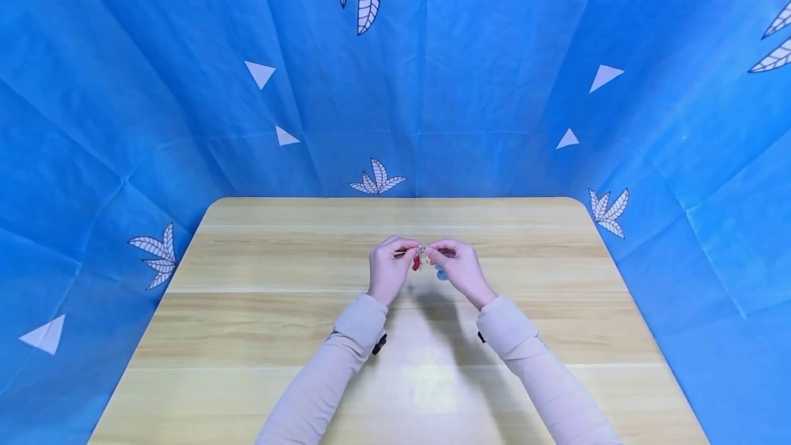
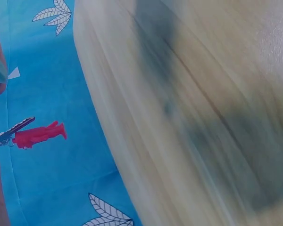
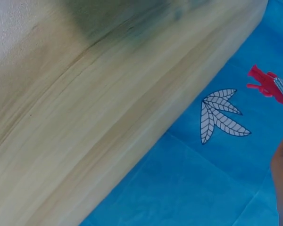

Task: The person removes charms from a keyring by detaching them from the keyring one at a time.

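Two bare hands meet above a pale wooden table (image 1: 259,321), seen here through my remote head and wrist cameras, with a small bunch of keys (image 2: 21,124) held in the air between them, over the far half of the tabletop, near the middle from left to right. The left hand (image 1: 386,273) has a narrow pinch, thumb and fingertips drawn together on the metal; the right hand (image 1: 463,270) pinches the same bunch from the right, just beside the left fingertips. I cannot tell exactly which part each pair of fingers grips, as the pieces are tiny from overhead and the wrist views cut the hands off at the edge.

A red pendant (image 2: 40,135) is joined to the keys and shows on the left side of the bunch, while a rounded teal piece (image 1: 441,275) shows on the right, just below the right fingers. My wrist cameras catch keys and pendant against a blue cloth (image 1: 482,33), printed with white leaves (image 1: 377,177) and triangles, that hangs at the far, left and right sides of the table. Pale sleeves (image 1: 327,376) reach in from the near edge, and soft shadows fall on the wood.
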{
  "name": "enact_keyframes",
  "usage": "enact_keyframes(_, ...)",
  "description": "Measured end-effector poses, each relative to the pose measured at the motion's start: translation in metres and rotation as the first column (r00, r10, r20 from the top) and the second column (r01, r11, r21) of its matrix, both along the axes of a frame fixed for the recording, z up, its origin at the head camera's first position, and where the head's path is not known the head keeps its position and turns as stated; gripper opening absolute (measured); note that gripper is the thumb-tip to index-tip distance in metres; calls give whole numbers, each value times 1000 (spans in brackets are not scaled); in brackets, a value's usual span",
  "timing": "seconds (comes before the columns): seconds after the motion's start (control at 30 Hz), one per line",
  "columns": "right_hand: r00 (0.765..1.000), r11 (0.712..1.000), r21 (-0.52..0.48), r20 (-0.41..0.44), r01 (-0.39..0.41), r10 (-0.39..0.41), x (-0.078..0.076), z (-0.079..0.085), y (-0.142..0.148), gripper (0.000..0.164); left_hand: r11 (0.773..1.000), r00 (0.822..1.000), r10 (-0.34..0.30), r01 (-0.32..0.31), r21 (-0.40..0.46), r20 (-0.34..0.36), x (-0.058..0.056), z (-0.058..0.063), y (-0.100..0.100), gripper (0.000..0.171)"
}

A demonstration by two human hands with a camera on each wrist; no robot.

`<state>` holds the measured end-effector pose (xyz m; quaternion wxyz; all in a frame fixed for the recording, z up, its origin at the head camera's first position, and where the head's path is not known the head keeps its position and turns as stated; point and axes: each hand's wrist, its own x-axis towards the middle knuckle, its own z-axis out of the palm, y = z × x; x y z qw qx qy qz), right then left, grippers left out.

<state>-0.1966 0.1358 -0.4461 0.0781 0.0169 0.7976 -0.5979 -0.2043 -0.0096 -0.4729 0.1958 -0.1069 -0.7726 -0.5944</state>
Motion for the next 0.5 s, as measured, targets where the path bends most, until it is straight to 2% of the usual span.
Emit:
enact_keyframes(0.2,1000,1000,-25,18,-2,3,-1,-2,0,24,997,999,10,-14,78,48,1,0,2,4)
enact_keyframes(0.4,1000,1000,-28,25,11,-10,0,-5,2,23,991,993,-12,-4,131,119,14,19,4,6)
enact_keyframes(0.5,1000,999,-39,24,14,-13,-1,-6,1,23,987,992,-9,-11,158,123,16,23,3,6)
